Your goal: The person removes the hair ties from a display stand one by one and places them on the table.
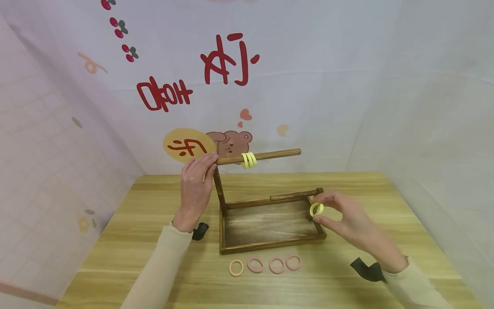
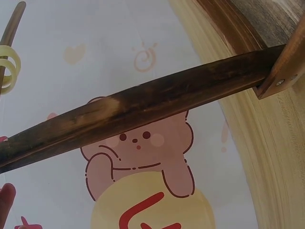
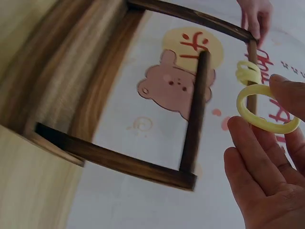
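My left hand [image 1: 194, 189] grips the top corner of a dark wooden stand [image 1: 220, 193], fingers over the left end of its upper rod [image 1: 275, 155]. Three pale yellow rings [image 1: 248, 160] hang around that rod, left of its free right end. Between thumb and fingers, my right hand [image 1: 347, 219] pinches another yellow ring [image 3: 242, 106], near the stand's lower right post. A shorter lower rod [image 1: 289, 195] points left from that post and carries no ring. In the left wrist view, the tall post [image 2: 143, 105] crosses the picture and only a fingertip [image 2: 5, 202] shows.
In front of the stand's tray base [image 1: 270, 246], a tan ring [image 1: 236, 275] and three pink rings [image 1: 276, 272] lie flat on the wooden table [image 1: 146, 240]. A printed white cloth [image 1: 308, 86] hangs behind. Black pieces [image 1: 368, 271] show beside both wrists.
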{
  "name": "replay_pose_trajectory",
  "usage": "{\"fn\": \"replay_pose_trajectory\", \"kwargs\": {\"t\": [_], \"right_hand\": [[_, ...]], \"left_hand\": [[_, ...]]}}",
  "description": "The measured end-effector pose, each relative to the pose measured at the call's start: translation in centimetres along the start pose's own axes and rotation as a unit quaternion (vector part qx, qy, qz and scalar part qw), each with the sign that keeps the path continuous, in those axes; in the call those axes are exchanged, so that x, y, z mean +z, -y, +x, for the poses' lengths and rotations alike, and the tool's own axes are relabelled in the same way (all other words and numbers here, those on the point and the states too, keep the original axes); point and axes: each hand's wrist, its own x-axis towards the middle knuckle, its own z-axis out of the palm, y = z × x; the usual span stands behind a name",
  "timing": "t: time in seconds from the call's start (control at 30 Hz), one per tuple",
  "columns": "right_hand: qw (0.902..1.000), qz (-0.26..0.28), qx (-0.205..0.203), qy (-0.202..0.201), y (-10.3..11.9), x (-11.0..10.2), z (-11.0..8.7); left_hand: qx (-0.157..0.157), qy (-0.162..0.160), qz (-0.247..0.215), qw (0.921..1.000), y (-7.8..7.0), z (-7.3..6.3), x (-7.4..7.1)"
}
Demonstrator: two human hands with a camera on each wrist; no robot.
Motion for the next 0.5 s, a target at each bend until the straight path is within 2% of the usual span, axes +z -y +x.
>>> {"fn": "replay_pose_trajectory", "kwargs": {"t": [0.17,0.27,0.37,0.5], "right_hand": [[0.9978,-0.002,0.022,0.062,-0.1,1.3,-1.1],[0.9956,-0.013,0.033,0.087,-0.3,2.0,-1.8],[0.9947,-0.036,0.017,0.095,-0.5,2.6,-2.5],[0.9928,-0.064,-0.037,0.095,-0.8,3.2,-3.3]], "left_hand": [[-0.001,-0.002,-0.001,1.0,0.0,-0.2,-0.1],[-0.001,-0.003,-0.001,1.0,0.0,-0.1,0.0],[-0.001,-0.007,-0.002,1.0,0.0,-0.1,0.0],[-0.003,-0.008,-0.001,1.0,-0.1,-0.1,0.0]]}}
